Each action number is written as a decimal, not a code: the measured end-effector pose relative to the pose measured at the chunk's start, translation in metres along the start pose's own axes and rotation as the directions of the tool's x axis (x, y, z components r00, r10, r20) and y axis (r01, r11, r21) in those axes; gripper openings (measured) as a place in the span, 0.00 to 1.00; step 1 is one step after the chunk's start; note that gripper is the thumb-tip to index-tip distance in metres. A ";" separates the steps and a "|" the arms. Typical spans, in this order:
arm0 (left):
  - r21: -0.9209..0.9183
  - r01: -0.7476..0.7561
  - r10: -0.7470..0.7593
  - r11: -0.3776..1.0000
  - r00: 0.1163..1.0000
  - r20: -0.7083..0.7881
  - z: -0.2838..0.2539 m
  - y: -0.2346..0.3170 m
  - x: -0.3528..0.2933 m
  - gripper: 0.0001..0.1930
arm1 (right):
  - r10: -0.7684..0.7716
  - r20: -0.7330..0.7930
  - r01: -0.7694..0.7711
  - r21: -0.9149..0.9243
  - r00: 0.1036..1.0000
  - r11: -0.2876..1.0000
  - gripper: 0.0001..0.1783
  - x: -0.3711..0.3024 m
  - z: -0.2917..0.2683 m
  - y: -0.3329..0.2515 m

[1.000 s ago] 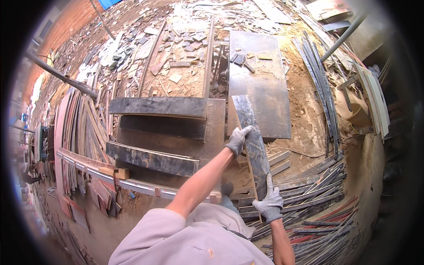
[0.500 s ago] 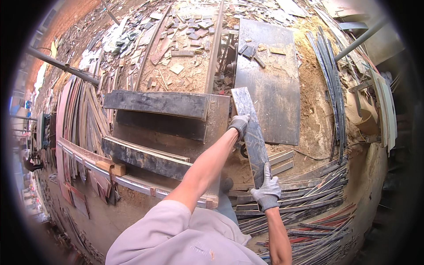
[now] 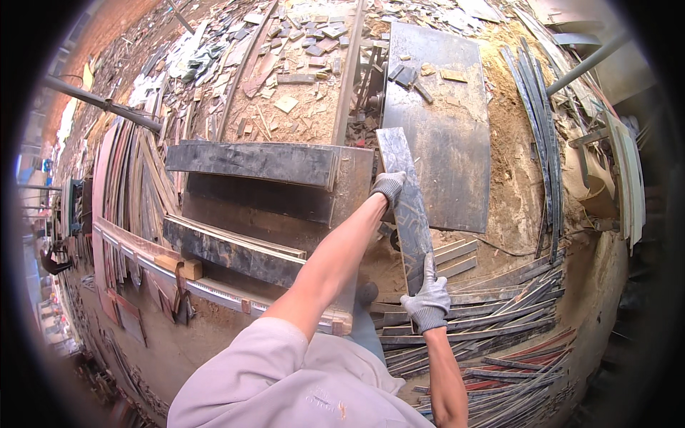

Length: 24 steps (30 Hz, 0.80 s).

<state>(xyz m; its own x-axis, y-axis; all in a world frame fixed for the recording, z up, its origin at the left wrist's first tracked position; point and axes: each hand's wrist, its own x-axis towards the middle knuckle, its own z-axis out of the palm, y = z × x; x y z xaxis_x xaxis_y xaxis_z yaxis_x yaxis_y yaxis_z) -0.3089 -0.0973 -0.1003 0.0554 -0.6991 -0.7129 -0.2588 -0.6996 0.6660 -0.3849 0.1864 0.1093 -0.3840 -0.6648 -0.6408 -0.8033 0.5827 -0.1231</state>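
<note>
A long dark plywood strip with faint markings on its face is held out in front of me, its far end over the edge of a large dark board. My left hand, in a grey knit glove, is closed round its left edge near the far end. The near end is gripped by my gloved right hand, thumb lying along the face and fingers hidden beneath. To the left, a stack of dark plywood strips rests on a worktable, with a second stack nearer me.
The large dark board carries several wood offcuts. Many thin strips are heaped on the ground at my right. A ruled rail with a wooden block runs along the table's near side. Scraps litter the far ground.
Both hands have shifted the plywood strip slightly away from me, and it stands a little more upright in view. The grip looks the same, and the stacks stay put.
</note>
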 end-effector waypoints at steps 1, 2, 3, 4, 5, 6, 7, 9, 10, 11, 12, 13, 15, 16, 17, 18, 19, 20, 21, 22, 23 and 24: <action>0.032 -0.021 0.020 0.999 1.000 0.017 -0.001 0.001 0.001 0.22 | 0.004 0.003 -0.004 -0.003 1.000 1.000 0.78 0.001 0.000 -0.001; 0.034 -0.013 0.013 0.999 1.000 0.007 -0.001 0.002 0.002 0.22 | 0.004 -0.006 -0.004 -0.005 1.000 1.000 0.78 0.001 -0.001 -0.002; 0.035 -0.008 0.008 0.999 1.000 -0.003 -0.001 0.003 0.003 0.23 | 0.002 -0.005 -0.002 -0.012 1.000 1.000 0.77 0.002 -0.001 -0.003; 0.039 0.013 -0.013 0.999 1.000 -0.010 -0.001 0.005 0.003 0.23 | -0.003 -0.013 0.003 -0.017 1.000 1.000 0.76 0.002 -0.002 -0.004; 0.033 0.000 0.001 0.999 1.000 -0.012 -0.002 0.006 0.002 0.24 | 0.000 -0.012 -0.001 -0.026 1.000 1.000 0.75 0.002 -0.002 -0.004; 0.027 0.000 0.000 1.000 1.000 -0.012 -0.002 0.007 0.002 0.24 | -0.006 -0.016 0.006 -0.023 1.000 1.000 0.75 0.003 -0.002 -0.005; 0.025 0.012 -0.011 1.000 1.000 -0.009 -0.002 0.008 0.001 0.24 | -0.005 -0.013 0.004 -0.023 1.000 1.000 0.75 0.003 -0.003 -0.005; 0.076 0.015 -0.013 0.997 1.000 -0.028 -0.003 0.010 0.001 0.25 | -0.005 -0.010 0.005 -0.024 1.000 1.000 0.76 0.004 -0.003 -0.006; 0.095 0.008 -0.005 0.995 0.999 -0.040 -0.003 0.010 0.001 0.25 | -0.008 -0.012 0.007 -0.023 1.000 1.000 0.76 0.004 -0.003 -0.006; 0.077 0.019 -0.017 0.997 0.999 -0.032 -0.003 0.010 0.002 0.27 | -0.009 -0.014 0.009 -0.022 1.000 1.000 0.76 0.005 -0.003 -0.006; 0.051 0.016 -0.015 0.999 1.000 -0.026 -0.003 0.010 0.003 0.28 | -0.008 -0.011 0.008 -0.023 1.000 1.000 0.76 0.005 -0.002 -0.007; 0.023 0.011 -0.011 1.000 1.000 -0.020 -0.004 0.011 0.005 0.30 | -0.008 -0.011 0.008 -0.024 1.000 1.000 0.76 0.006 -0.002 -0.007; 0.081 0.008 -0.005 0.997 0.999 -0.032 -0.004 0.012 0.008 0.29 | -0.010 -0.013 0.010 -0.026 1.000 1.000 0.76 0.007 -0.002 -0.008; 0.109 0.013 -0.009 0.994 0.999 -0.035 -0.004 0.013 0.009 0.29 | -0.011 -0.017 0.011 -0.026 1.000 1.000 0.76 0.008 -0.002 -0.008; 0.107 0.013 -0.010 0.994 0.999 -0.032 -0.005 0.014 0.010 0.29 | -0.011 -0.018 0.010 -0.018 1.000 1.000 0.76 0.008 -0.002 -0.009; 0.104 0.022 -0.020 0.994 0.999 -0.025 -0.005 0.015 0.010 0.29 | -0.011 -0.015 0.010 -0.021 1.000 1.000 0.76 0.009 -0.002 -0.009; 0.099 0.036 -0.035 0.994 0.999 -0.011 -0.006 0.017 0.010 0.29 | -0.010 -0.011 0.010 -0.017 1.000 1.000 0.76 0.009 -0.002 -0.009; 0.096 0.011 -0.010 0.995 1.000 -0.018 -0.007 0.018 0.009 0.29 | -0.010 -0.006 0.010 -0.014 1.000 1.000 0.76 0.010 -0.002 -0.010; 0.093 -0.005 0.007 0.996 1.000 -0.018 -0.008 0.020 0.007 0.29 | -0.022 -0.016 0.021 -0.004 1.000 1.000 0.76 0.010 -0.002 -0.010; 0.089 -0.022 0.024 0.996 1.000 -0.018 -0.009 0.022 0.005 0.29 | -0.032 -0.026 0.032 0.006 0.999 0.999 0.76 0.010 -0.001 -0.011; 0.090 -0.026 0.027 0.996 0.999 -0.018 -0.010 0.024 0.004 0.28 | -0.040 -0.033 0.040 0.009 0.999 0.999 0.76 0.010 -0.001 -0.012; 0.091 -0.028 0.030 0.995 0.999 -0.019 -0.011 0.026 0.002 0.28 | -0.047 -0.042 0.048 0.021 0.998 0.999 0.76 0.011 0.000 -0.013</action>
<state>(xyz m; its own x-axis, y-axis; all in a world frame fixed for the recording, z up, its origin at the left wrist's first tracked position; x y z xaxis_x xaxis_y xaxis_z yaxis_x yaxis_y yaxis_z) -0.3045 -0.1186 -0.0823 0.0656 -0.7223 -0.6885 -0.3468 -0.6635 0.6630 -0.3786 0.1719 0.1038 -0.3646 -0.7106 -0.6017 -0.8113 0.5596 -0.1693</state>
